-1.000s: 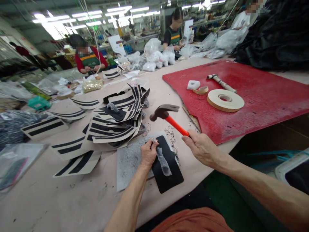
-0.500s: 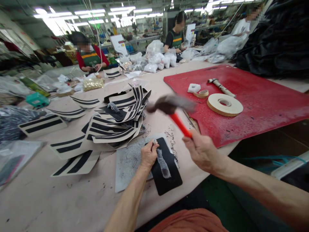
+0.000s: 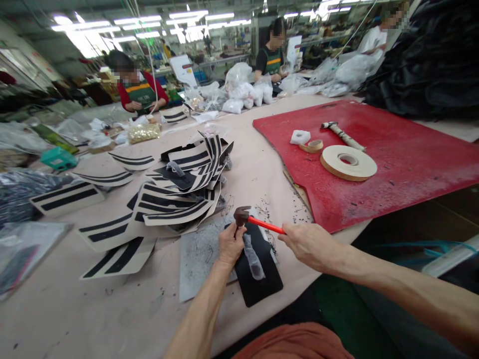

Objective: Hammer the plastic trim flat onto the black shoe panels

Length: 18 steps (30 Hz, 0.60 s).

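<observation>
My right hand (image 3: 305,244) grips the orange handle of a hammer (image 3: 254,221). Its dark head is down on top of a small punch that my left hand (image 3: 230,244) pinches upright; the punch itself is hidden under the head. The punch stands on a black flat piece (image 3: 262,279) with a grey fuzzy strip (image 3: 252,257) along it. The piece lies on a grey scuffed pad (image 3: 198,259) near the table's front edge.
A pile of cream pieces with black stripes (image 3: 175,192) lies just beyond the pad. A red mat (image 3: 392,164) to the right carries a large tape roll (image 3: 348,162), a small tape roll (image 3: 312,145) and a second hammer (image 3: 342,133). Other people work at the far side.
The hammer was raised above the table a second ago, swung in a blur, and now its head is down on the punch. My left hand has stayed in place.
</observation>
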Each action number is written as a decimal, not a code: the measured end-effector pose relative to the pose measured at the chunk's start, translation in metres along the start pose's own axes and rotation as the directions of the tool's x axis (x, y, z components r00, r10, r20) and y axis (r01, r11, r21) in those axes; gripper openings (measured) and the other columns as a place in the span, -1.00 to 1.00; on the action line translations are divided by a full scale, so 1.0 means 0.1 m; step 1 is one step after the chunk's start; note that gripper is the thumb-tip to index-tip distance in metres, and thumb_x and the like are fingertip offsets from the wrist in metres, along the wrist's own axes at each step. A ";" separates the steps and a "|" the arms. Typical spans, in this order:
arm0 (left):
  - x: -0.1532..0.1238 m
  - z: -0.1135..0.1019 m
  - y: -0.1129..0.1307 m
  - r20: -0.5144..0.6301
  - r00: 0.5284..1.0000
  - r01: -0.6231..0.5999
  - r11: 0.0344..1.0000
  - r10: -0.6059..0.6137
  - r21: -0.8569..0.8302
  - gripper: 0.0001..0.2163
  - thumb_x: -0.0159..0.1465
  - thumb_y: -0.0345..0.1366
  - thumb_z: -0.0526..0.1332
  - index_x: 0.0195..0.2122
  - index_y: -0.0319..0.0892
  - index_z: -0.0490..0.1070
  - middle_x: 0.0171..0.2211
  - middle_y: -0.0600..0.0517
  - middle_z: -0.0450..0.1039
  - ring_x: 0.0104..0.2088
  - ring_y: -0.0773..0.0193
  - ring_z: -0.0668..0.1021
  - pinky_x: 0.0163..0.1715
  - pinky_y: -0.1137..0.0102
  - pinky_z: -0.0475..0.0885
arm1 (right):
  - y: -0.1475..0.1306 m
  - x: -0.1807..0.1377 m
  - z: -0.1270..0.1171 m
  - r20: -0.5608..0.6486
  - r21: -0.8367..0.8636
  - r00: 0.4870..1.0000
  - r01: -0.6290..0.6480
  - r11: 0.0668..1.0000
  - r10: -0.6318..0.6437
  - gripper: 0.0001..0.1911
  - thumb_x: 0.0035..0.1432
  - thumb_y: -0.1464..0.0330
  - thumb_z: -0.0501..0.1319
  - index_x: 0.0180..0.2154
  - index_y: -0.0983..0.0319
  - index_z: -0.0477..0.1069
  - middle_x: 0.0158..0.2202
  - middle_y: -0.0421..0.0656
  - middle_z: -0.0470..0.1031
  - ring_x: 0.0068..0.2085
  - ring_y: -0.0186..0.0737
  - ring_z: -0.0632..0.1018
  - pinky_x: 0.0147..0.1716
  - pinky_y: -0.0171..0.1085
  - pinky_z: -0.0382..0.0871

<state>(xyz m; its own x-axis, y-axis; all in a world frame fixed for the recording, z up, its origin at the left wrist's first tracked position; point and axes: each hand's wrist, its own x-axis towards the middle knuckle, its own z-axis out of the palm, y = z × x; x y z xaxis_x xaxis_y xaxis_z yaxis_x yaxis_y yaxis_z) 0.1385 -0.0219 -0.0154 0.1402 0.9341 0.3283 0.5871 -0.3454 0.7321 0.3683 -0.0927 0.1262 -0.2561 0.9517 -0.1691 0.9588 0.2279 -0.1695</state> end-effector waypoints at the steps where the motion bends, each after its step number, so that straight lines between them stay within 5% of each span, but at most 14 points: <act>1: 0.00 0.00 0.00 -0.002 1.000 -0.003 1.000 0.003 -0.004 -0.85 0.30 -0.25 0.18 -0.33 -0.10 0.52 -0.46 0.03 0.55 -0.43 0.22 0.57 -0.32 0.39 0.42 | 0.02 0.00 0.01 0.004 -0.009 1.000 0.003 1.000 -0.003 -0.69 0.44 0.18 -0.05 -0.21 0.22 0.31 -0.46 -0.08 0.51 -0.48 -0.16 0.52 -0.53 -0.26 -0.04; 6: -0.01 0.00 -0.01 0.005 1.000 -0.026 0.997 0.026 -0.067 -0.86 0.32 -0.26 0.17 -0.25 -0.08 0.53 -0.29 0.00 0.61 -0.29 0.19 0.62 -0.19 0.36 0.47 | 0.05 0.05 0.02 -0.124 0.063 0.988 -0.087 0.994 0.094 -0.66 0.46 0.19 -0.12 -0.17 0.23 0.31 -0.45 -0.10 0.49 -0.46 -0.17 0.51 -0.50 -0.26 -0.02; 13: -0.01 0.01 -0.02 0.008 1.000 -0.024 0.996 0.024 -0.083 -0.86 0.33 -0.24 0.18 -0.23 -0.09 0.53 -0.27 -0.02 0.62 -0.27 0.18 0.63 -0.15 0.35 0.47 | 0.22 0.19 0.69 0.030 0.110 0.953 -0.302 0.947 0.301 -0.68 0.45 0.23 -0.08 -0.14 0.26 0.37 -0.34 -0.04 0.53 -0.32 -0.09 0.56 -0.40 -0.26 0.20; 15: 0.00 0.01 -0.02 0.002 1.000 -0.021 0.996 0.021 -0.084 -0.86 0.32 -0.24 0.19 -0.23 -0.10 0.54 -0.28 -0.02 0.61 -0.28 0.19 0.62 -0.16 0.35 0.47 | 0.13 0.22 0.76 -0.088 0.069 0.946 -0.307 0.949 0.312 -0.69 0.41 0.25 0.00 -0.04 0.32 0.36 -0.18 0.08 0.52 -0.18 0.00 0.56 -0.28 -0.19 0.30; 18: 0.00 -0.01 -0.01 -0.010 1.000 -0.011 0.996 0.010 -0.085 -0.86 0.31 -0.24 0.20 -0.27 -0.10 0.55 -0.31 -0.01 0.61 -0.32 0.21 0.61 -0.21 0.38 0.45 | -0.23 0.27 0.76 -0.289 0.151 0.938 -0.151 0.977 0.190 -0.56 0.37 0.20 0.07 0.16 0.33 0.24 0.02 0.15 0.44 -0.01 0.02 0.51 -0.06 -0.12 0.35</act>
<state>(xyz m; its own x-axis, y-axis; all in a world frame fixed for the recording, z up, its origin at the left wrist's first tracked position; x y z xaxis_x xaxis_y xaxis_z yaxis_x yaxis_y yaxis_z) 0.1372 -0.0218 -0.0154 0.1380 0.9298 0.3413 0.5158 -0.3616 0.7766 0.3301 -0.0874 0.0517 -0.0230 0.9956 0.0903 0.9569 0.0481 -0.2866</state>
